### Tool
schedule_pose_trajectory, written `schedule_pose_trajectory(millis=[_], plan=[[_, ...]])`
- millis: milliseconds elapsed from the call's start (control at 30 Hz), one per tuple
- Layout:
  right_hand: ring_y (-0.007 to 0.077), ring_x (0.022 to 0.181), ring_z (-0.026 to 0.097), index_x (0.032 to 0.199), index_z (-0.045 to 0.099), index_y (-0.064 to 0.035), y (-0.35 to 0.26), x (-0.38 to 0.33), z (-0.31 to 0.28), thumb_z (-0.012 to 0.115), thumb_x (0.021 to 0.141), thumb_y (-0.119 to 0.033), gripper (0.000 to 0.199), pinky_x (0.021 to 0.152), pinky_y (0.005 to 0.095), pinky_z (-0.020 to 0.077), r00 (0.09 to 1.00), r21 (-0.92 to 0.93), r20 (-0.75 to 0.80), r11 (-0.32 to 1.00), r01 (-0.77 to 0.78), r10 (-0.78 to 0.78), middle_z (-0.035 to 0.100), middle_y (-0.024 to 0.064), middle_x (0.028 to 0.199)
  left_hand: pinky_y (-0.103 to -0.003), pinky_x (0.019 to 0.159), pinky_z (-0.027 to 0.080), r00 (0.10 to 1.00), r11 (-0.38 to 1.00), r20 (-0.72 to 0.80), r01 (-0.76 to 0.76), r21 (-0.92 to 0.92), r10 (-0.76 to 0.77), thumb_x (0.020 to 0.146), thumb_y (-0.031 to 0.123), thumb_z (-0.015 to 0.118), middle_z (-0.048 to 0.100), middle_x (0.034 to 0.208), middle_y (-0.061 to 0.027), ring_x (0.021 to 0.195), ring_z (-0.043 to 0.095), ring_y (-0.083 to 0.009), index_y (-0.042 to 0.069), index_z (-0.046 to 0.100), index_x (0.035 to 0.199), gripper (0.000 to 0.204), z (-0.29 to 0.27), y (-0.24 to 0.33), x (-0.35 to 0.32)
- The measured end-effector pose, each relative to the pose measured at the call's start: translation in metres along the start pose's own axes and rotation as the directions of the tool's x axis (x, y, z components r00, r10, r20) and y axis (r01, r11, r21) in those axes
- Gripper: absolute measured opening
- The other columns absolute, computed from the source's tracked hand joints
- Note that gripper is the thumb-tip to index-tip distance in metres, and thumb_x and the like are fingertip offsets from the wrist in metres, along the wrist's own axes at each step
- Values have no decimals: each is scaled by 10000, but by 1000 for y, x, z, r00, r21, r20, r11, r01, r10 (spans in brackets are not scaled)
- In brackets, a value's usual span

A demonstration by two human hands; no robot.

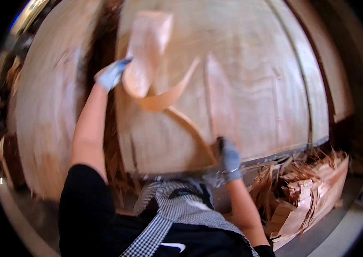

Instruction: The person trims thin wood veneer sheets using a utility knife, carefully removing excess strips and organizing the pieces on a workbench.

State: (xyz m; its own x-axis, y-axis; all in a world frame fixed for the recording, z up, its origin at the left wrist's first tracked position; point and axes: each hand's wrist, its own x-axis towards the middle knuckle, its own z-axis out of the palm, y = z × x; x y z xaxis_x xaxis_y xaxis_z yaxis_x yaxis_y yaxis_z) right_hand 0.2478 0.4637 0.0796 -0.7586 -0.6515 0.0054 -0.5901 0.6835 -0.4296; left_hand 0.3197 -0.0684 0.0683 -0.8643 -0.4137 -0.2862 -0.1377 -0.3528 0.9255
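Observation:
My left hand (113, 75), in a pale glove with blue fingertips, pinches the left edge of a thin strip of wood veneer (140, 64). The strip curls down from its broad far end, bends round and rises to a pointed tip. Below the curl a narrow strip (192, 128) slants to my right hand (230, 158), which wears a grey glove with dark fingertips. That hand looks closed at the near edge of the large veneer sheet (258, 34); blur hides what its fingers hold. A pointed pinkish piece (218, 92) lies on the sheet.
Another veneer stack (48, 111) stands to the left across a dark gap. At lower right lies a bundle of torn veneer scraps (305, 192). A dark cord or seam (295, 55) runs along the sheet's right side. Ragged scraps hang below the gap.

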Motion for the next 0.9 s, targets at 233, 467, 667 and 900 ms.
schedule_pose_trajectory(millis=[233,467,667,900], plan=[[385,720,589,926,569,-63,-18,2,9,528,902,-214,158,601,470,451,997,-122,-73,992,-21,12,600,193,746,-340,964,442,986,976,-136,71,-206,-100,878,155,616,593,1173,-111,1029,577,-222,-38,542,1207,389,-17,0,-49],[405,767,585,888,556,-59,-20,14,14,549,844,-169,118,659,484,458,986,-45,-153,996,-75,68,610,195,797,-256,852,471,953,933,-270,-31,358,135,790,-21,657,649,974,-28,891,584,-128,21,638,1025,239,-34,-57,-82],[408,848,594,958,588,-59,-26,19,17,558,825,-170,175,704,479,468,958,-24,-106,962,-270,266,632,213,879,-265,875,476,971,968,-229,-6,250,65,798,-34,646,661,999,-51,910,606,-146,3,644,1032,238,-43,-94,-81],[331,782,647,1001,632,-40,-77,-10,0,570,818,-99,202,667,406,499,886,-108,-302,911,-397,350,669,167,894,-258,848,488,913,974,-345,-226,20,219,796,-54,633,668,1005,-50,903,607,-139,3,657,1030,241,-17,-92,-45]])
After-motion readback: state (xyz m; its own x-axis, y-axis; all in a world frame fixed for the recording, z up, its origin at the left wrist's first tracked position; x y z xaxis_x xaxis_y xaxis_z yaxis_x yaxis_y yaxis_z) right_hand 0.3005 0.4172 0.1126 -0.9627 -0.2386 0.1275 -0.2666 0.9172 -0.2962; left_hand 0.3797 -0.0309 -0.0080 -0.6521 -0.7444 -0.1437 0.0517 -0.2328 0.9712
